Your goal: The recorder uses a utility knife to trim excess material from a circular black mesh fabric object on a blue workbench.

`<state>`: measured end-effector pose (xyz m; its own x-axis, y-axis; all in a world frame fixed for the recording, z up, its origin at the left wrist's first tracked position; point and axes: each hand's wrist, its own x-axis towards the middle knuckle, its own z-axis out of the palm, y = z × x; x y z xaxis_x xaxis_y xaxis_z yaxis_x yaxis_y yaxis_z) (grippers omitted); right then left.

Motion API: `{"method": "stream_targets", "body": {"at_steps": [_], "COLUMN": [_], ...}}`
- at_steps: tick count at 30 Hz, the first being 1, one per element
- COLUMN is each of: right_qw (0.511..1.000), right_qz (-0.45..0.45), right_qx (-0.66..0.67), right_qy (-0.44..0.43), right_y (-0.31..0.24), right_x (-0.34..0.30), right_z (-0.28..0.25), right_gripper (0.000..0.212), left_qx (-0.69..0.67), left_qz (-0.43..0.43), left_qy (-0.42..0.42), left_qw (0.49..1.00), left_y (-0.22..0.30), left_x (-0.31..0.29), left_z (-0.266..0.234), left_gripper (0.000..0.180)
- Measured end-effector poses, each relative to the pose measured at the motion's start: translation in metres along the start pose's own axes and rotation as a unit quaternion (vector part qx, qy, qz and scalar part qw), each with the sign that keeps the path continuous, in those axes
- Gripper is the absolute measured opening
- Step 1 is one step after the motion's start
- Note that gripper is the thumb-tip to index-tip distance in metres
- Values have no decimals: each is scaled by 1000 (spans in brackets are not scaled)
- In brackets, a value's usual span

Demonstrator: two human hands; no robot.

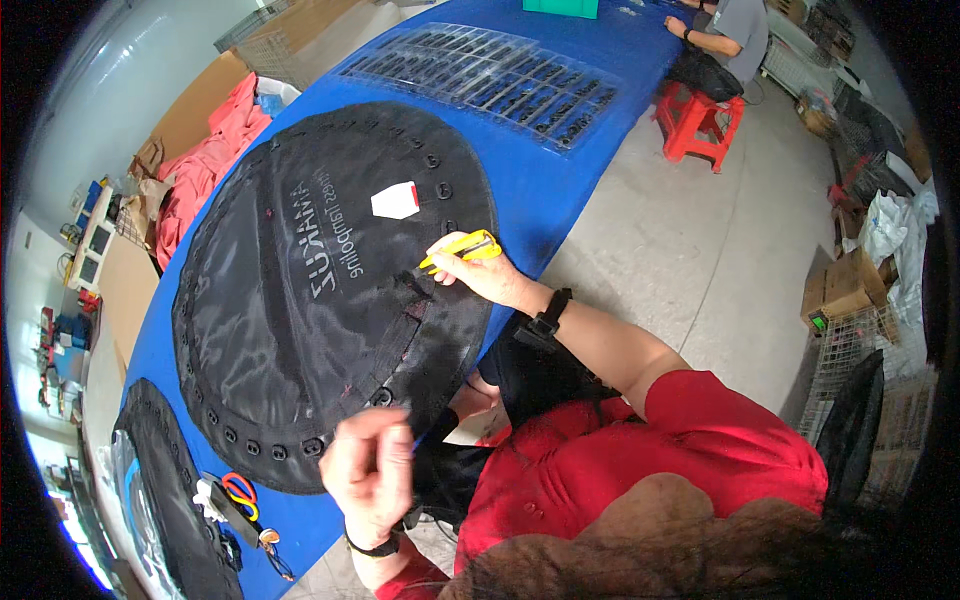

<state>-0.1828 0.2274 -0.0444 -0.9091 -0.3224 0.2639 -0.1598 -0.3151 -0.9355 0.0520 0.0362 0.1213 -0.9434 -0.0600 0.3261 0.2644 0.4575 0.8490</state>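
Observation:
A large round black trampoline mat [250, 340] with pale lettering and dark fittings around its rim lies on the blue table. My right hand [485, 278] is closed around yellow thread snips [472, 244], held at the mat's right part. Beneath the snips, a small dark strip [405, 325] with reddish marks runs along the mat. Over the mat's near edge, my left hand [370, 472] is raised with its fingers curled in, slightly blurred; whatever they may hold is hidden. A white card with a red edge [396, 200] rests on the mat beyond my right hand.
Clear trays of black parts [490, 80] lie farther along the blue table [545, 190]. Scissors [240, 492] and another black mat [165, 490] are at the near left. A co-worker [735, 45] sits by a red stool [697, 125]; cartons [840, 285] and wire baskets stand right.

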Motion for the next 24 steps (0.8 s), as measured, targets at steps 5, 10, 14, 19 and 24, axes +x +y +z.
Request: {"method": "stream_targets", "body": {"at_steps": [5, 10, 14, 19, 24], "right_qw": [1000, 1000, 999, 996, 994], "right_qz": [-23, -17, 14, 17, 37], "right_qx": [-3, -15, -31, -85, -102], "right_qy": [2, -3, 10, 12, 13], "right_y": [6, 7, -1, -14, -18], "right_x": [-3, -3, -6, -7, -5], "right_z": [-7, -1, -1, 4, 6], "right_gripper": [17, 15, 18, 23, 25], "left_qx": [-86, -202, -196, -399, -361], "left_qz": [250, 292, 348, 418, 446], "left_qy": [-195, -166, -198, -111, -135], "left_qw": [944, 920, 895, 809, 807], "left_y": [43, 57, 65, 29, 23], "left_x": [40, 49, 53, 50, 58], "left_z": [17, 14, 0, 12, -3], "left_gripper": [33, 28, 27, 28, 31]}}
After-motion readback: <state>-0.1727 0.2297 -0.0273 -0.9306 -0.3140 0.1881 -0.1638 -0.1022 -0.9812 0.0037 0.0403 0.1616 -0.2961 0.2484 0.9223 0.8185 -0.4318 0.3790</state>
